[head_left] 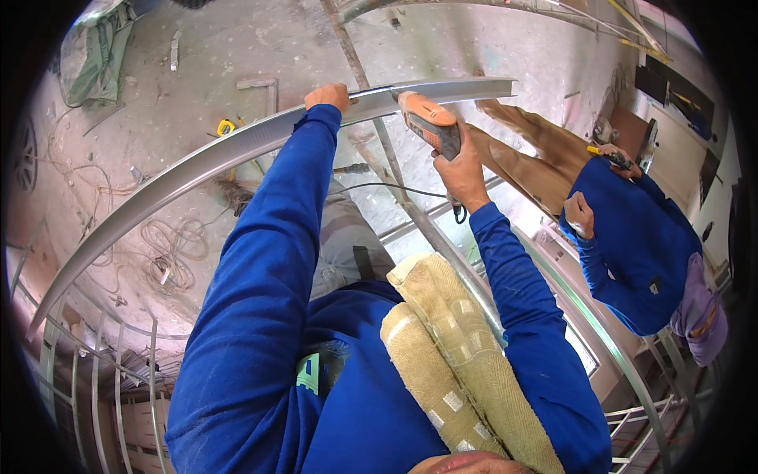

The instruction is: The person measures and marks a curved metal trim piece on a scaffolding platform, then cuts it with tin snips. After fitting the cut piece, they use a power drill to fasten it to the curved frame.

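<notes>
A long metal channel point(221, 146) crosses in front of me, and the wide lens bends its edges. My left hand point(327, 97) is closed over the channel's upper edge. In my right hand point(464, 170) I grip an orange and grey corded power drill point(430, 125). The front end of the drill meets the channel, to the right of my left hand; whether its tip touches the metal I cannot tell. A black cord trails from the drill toward the left.
A co-worker in a blue top point(636, 245) stands at the right, a tool in one hand. On the floor lie a yellow tape measure point(226, 127), coiled cords point(175, 246) and a green sack point(95, 55). Metal bars point(430, 229) run below the channel.
</notes>
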`<state>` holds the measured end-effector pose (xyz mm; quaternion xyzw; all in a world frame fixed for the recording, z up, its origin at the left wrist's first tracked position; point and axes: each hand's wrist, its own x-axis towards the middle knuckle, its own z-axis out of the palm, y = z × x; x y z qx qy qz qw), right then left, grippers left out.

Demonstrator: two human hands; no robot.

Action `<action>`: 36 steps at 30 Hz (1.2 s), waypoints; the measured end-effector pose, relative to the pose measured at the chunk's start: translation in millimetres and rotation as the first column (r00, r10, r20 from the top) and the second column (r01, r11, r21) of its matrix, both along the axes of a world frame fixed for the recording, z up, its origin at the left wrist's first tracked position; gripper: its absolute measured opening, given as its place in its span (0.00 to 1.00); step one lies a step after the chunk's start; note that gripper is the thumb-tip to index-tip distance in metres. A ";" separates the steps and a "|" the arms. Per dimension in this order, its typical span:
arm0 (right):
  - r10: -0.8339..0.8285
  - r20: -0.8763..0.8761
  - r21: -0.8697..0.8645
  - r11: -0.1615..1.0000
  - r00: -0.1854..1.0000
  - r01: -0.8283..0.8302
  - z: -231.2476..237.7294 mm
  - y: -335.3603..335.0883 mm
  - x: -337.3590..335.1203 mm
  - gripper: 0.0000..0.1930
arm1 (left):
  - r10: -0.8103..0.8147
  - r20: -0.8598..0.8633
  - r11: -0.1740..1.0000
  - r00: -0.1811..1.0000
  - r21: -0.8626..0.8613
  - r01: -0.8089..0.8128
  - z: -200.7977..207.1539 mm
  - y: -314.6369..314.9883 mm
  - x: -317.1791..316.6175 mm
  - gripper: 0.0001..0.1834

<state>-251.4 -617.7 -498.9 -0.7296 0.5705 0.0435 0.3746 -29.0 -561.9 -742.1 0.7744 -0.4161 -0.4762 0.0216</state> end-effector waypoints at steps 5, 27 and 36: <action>-0.088 0.004 0.071 0.994 0.996 0.088 1.2 -8.0 4.9 0.38 | -0.006 0.001 1.000 1.000 0.002 0.006 -3.0 -1.8 2.6 0.25; -0.018 0.004 0.049 0.999 1.000 0.017 -3.9 -5.4 -16.2 0.38 | -0.002 0.020 0.999 1.000 -0.044 0.003 -4.3 6.2 -6.6 0.28; -0.096 -0.026 0.176 0.979 0.995 0.099 18.0 -15.7 -9.1 0.36 | -0.017 0.028 0.999 0.999 -0.038 0.018 -2.3 12.7 -14.1 0.29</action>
